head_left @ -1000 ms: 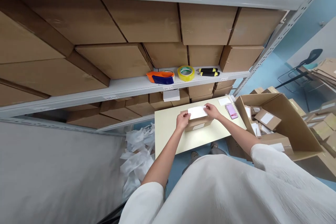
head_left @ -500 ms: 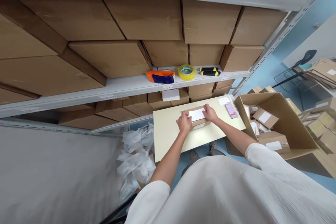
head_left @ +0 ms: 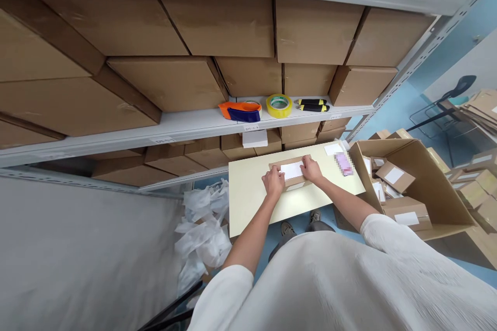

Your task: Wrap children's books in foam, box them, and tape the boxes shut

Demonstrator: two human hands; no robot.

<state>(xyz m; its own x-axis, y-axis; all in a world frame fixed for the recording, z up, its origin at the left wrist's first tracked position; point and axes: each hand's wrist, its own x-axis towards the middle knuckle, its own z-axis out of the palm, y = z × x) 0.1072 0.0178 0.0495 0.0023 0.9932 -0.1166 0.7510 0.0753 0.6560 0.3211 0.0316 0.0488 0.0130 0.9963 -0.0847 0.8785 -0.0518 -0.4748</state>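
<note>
A small cardboard box (head_left: 294, 183) rests on the cream tabletop (head_left: 252, 196), and a white label (head_left: 291, 170) lies across its top. At the label's left end, my left hand (head_left: 274, 182) is closed with fingertips on its edge. My right hand (head_left: 311, 168) pinches the opposite end, thumb and fingers together. The label looks flat against the box, though whether it is fully stuck down I cannot tell. Right of the box are a white paper slip (head_left: 332, 149) and a blurred pinkish item (head_left: 344, 163).
On the shelf ahead sit an orange and blue tape dispenser (head_left: 240, 111), a yellow tape roll (head_left: 278, 106) and two cutters (head_left: 312, 105). A big open carton (head_left: 446, 207) with labelled boxes stands at the right. White plastic bags (head_left: 205, 232) heap at the left.
Both hands keep their place at the label's ends, with the fingers shifted slightly on it. The whole view has moved a little as the head turned.
</note>
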